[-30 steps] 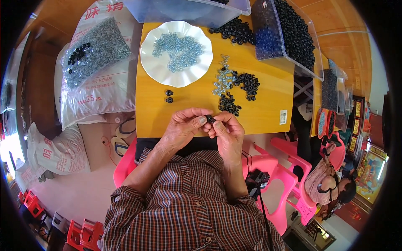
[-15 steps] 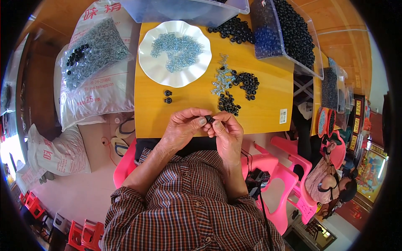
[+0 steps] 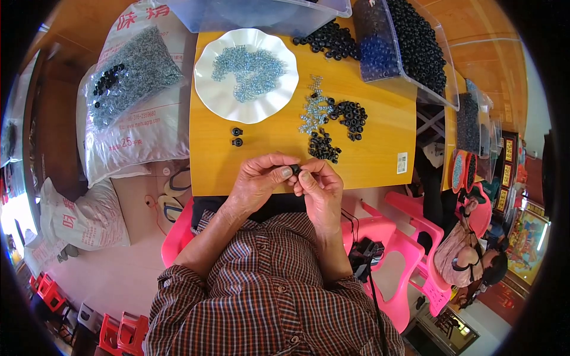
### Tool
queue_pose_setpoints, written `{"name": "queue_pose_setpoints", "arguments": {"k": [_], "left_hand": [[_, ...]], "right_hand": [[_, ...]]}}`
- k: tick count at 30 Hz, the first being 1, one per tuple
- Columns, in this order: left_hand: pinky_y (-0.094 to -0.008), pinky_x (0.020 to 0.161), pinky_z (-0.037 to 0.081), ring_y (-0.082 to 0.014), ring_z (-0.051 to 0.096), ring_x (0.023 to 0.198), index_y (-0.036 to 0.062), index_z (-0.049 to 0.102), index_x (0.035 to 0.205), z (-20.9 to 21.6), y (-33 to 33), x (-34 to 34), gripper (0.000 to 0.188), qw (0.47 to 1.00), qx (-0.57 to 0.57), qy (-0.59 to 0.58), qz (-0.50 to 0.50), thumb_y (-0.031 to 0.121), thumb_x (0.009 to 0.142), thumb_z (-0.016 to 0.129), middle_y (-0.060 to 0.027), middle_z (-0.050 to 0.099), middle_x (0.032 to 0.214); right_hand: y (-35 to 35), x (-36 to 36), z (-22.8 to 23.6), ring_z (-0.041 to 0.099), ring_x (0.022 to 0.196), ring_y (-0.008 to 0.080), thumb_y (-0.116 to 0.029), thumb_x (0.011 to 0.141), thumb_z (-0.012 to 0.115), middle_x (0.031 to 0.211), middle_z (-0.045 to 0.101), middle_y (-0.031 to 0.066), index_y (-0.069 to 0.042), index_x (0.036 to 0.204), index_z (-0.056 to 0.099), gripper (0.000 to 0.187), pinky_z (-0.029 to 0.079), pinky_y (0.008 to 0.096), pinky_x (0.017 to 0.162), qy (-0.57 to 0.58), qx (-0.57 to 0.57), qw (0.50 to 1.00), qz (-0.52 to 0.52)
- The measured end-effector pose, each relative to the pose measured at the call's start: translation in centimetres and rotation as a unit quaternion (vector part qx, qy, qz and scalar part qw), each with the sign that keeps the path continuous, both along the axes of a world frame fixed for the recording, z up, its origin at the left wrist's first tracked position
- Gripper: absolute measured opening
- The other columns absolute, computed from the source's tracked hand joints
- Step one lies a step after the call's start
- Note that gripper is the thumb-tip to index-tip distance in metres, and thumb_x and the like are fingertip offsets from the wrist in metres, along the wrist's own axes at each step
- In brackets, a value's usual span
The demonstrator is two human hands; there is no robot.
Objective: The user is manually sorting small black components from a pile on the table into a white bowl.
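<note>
Both hands meet at the near edge of the yellow surface [image 3: 368, 118]. The left hand [image 3: 258, 181] and right hand [image 3: 320, 187] pinch one small black ring [image 3: 295, 169] between their fingertips. It looks light, hard, probably plastic, and easy to fumble; best gripped by its rim.

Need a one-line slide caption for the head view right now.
Both hands, left hand and right hand, pinch a small black part over the yellow table, near a white plate.
</note>
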State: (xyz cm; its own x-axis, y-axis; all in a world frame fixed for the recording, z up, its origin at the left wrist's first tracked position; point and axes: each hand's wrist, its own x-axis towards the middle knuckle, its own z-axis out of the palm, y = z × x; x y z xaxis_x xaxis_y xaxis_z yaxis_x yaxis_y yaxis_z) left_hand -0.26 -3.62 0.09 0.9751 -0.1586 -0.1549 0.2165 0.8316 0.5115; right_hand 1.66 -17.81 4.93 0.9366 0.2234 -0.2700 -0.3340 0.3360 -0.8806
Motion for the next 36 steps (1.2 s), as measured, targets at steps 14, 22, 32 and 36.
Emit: {"name": "queue_pose_setpoints", "arguments": {"k": [14, 22, 32, 36], "left_hand": [[-0.0272, 0.072, 0.052, -0.0151, 0.060, 0.077, -0.0025, 0.063, 0.111, 1.2, 0.1, -0.1, 0.026, 0.991, 0.129, -0.022, 0.000, -0.002, 0.085, 0.060, -0.0078, 0.060, 0.089], [-0.0261, 0.070, 0.053, -0.0154, 0.062, 0.075, -0.0027, 0.064, 0.108, 1.9, 0.4, 0.0, 0.026, 0.990, 0.139, -0.021, 0.001, -0.005, 0.082, 0.062, -0.0084, 0.061, 0.089], [-0.0261, 0.069, 0.054, -0.0156, 0.064, 0.075, -0.0035, 0.066, 0.103, 2.3, 0.7, 0.0, 0.022, 0.985, 0.170, -0.042, -0.001, -0.005, 0.081, 0.063, -0.0092, 0.061, 0.087], [-0.0261, 0.068, 0.054, -0.0157, 0.064, 0.075, -0.0038, 0.065, 0.103, 2.1, 0.7, 0.0, 0.022, 0.983, 0.176, -0.046, 0.000, -0.005, 0.081, 0.063, -0.0094, 0.061, 0.087]], "right_hand": [[0.0, -0.4, -0.1, 0.057, 0.063, 0.0097, -0.009, 0.086, 0.066, 0.078, 0.061, 0.0064, -0.001, 0.089, 0.056, 0.013, 0.044, 0.0206, 0.053, 0.034, 0.047, 0.998, -0.023], [0.2, -0.6, -0.3, 0.057, 0.061, 0.0096, -0.007, 0.085, 0.066, 0.080, 0.061, 0.0065, -0.002, 0.090, 0.056, 0.012, 0.045, 0.0200, 0.051, 0.032, 0.068, 0.996, -0.038], [0.2, -0.4, 0.2, 0.055, 0.059, 0.0122, -0.009, 0.085, 0.067, 0.076, 0.059, 0.0092, -0.001, 0.084, 0.056, 0.014, 0.043, 0.0208, 0.049, 0.064, 0.121, 0.990, -0.008], [0.2, -0.4, -0.2, 0.053, 0.056, 0.0124, -0.010, 0.085, 0.066, 0.073, 0.059, 0.0096, -0.001, 0.082, 0.055, 0.015, 0.040, 0.0209, 0.047, 0.068, 0.143, 0.987, -0.003]]}}
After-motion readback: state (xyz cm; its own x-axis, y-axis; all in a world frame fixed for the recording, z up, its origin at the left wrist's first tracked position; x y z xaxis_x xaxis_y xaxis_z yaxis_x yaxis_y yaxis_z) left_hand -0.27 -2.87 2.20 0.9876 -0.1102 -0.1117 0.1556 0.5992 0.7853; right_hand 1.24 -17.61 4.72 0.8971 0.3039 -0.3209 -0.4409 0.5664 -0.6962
